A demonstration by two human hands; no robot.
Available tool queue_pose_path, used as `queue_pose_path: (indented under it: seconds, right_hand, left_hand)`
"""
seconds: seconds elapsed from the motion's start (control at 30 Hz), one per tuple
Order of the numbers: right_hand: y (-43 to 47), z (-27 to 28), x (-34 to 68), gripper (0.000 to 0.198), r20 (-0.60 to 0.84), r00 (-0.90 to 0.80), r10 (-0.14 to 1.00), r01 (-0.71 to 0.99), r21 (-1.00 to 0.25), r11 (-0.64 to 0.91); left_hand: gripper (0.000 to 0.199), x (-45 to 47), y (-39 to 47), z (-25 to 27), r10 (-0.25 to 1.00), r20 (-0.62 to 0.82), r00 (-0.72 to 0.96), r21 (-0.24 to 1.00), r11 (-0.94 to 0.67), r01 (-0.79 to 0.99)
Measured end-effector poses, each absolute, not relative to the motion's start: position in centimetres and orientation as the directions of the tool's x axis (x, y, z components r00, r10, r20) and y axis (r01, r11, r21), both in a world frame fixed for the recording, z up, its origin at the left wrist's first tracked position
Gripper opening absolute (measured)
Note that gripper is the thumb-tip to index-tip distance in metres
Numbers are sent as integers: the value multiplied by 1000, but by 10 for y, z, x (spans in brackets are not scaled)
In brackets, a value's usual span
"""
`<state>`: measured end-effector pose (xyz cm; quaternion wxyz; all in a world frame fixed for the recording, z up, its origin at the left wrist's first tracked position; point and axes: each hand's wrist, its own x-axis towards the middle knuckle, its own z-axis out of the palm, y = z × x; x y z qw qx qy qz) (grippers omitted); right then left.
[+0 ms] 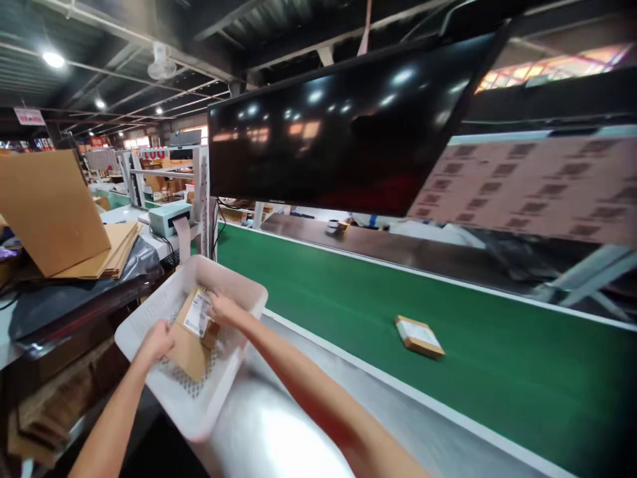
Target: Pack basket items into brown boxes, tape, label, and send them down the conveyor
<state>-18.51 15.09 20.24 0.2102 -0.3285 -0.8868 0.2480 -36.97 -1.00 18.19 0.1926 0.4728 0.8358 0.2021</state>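
Observation:
A white plastic basket (130, 326) with a perforated bottom stands tilted in view, and both my hands reach into it. Inside lies a brown cardboard box (188, 350) with a white printed label (198, 315) on its upper part. My left hand (158, 340) is closed at the left edge of the cardboard. At the box's upper right side, my right hand (221, 308) is closed on it beside the label. Whether the lower cardboard is a flap or a second piece I cannot tell.
A small labelled parcel (419, 337) lies on the green conveyor belt (328, 292). Flat cardboard sheets (54, 212) stand and lie at left, near a label printer (170, 216). A large dark screen (328, 133) hangs above the belt, beside a sheet of printed codes (527, 186).

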Motion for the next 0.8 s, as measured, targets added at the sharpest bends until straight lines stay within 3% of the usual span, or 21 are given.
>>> queue_pose_path:
  seconds: [0.07, 0.13, 0.23, 0.3, 0.37, 0.4, 0.47, 0.53, 0.63, 0.73, 0.8]
  right_hand:
    - [146, 218, -169, 47, 267, -723, 637, 418, -565, 711]
    - [139, 233, -147, 58, 317, -747, 584, 355, -553, 754]
    - [125, 251, -100, 69, 473, -719, 510, 246, -513, 822]
    - [110, 257, -57, 82, 606, -589, 535, 212, -523, 826]
    - [89, 252, -7, 99, 637, -413, 650, 180, -643, 744]
    - [76, 244, 20, 101, 587, -349, 730, 135, -739, 660]
    - [44, 219, 75, 87, 376, -318, 870, 1, -918, 397]
    - [8, 184, 124, 67, 100, -335, 937, -92, -993, 73]
    - [-49, 132, 173, 67, -189, -216, 958, -179, -957, -229]
    - [-95, 100, 190, 78, -275, -103, 956, -340, -893, -293]
    - [-115, 93, 192, 77, -273, -90, 958, -464, -840, -283]
  left_hand:
    - [32, -379, -19, 220, 850, -8, -527, 476, 467, 745]
    - [37, -377, -34, 265, 796, 243, -555, 442, 418, 793]
    - [35, -347, -66, 323, 716, 554, -425, 434, 187, 881]
    - [36, -312, -88, 342, 728, 608, -316, 476, -17, 879]
    - [44, -273, -104, 338, 769, 572, -286, 598, -151, 787]
    - [48, -253, -107, 326, 792, 532, -299, 671, -179, 719]
    - [50, -214, -101, 289, 827, 455, -331, 783, -194, 591]
    - [45, -174, -83, 236, 848, 424, -316, 814, -205, 543]
    - [42, -113, -58, 152, 957, 266, -118, 814, -157, 560]
    - [45, -64, -58, 92, 994, -40, 103, 836, -23, 549]
    - [52, -46, -65, 76, 977, -123, 177, 838, 7, 546]
